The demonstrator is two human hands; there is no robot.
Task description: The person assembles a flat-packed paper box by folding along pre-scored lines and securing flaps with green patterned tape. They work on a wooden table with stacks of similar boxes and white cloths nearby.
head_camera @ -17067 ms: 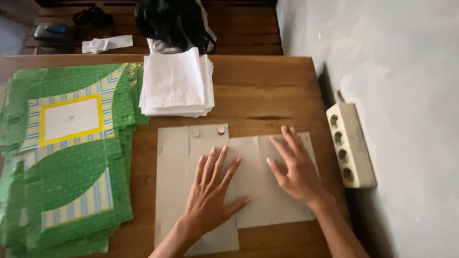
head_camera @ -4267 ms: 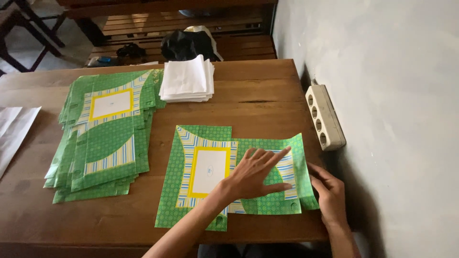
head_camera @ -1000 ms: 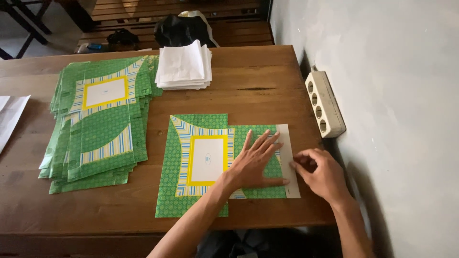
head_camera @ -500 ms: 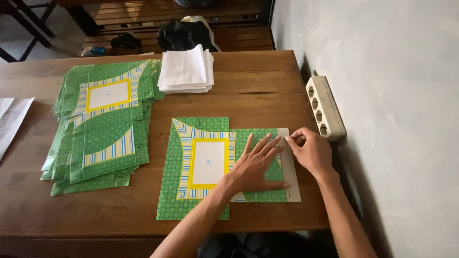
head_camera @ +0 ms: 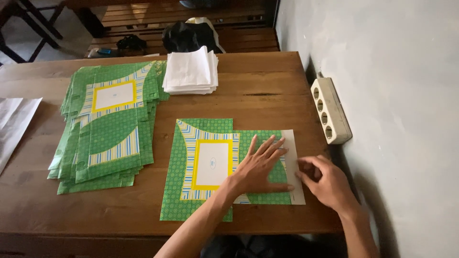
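Green printed paper sheet [head_camera: 205, 177] flat on table [head_camera: 267, 95]; left hand [head_camera: 260, 165] spread wide, pressing it; right hand [head_camera: 330, 184] pinches its white edge flap [head_camera: 292, 153].

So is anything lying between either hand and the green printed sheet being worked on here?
Nothing visible does. The left hand lies flat on the green printed sheet, and the right hand is at the sheet's white edge strip. The white stack and green pile lie well away.
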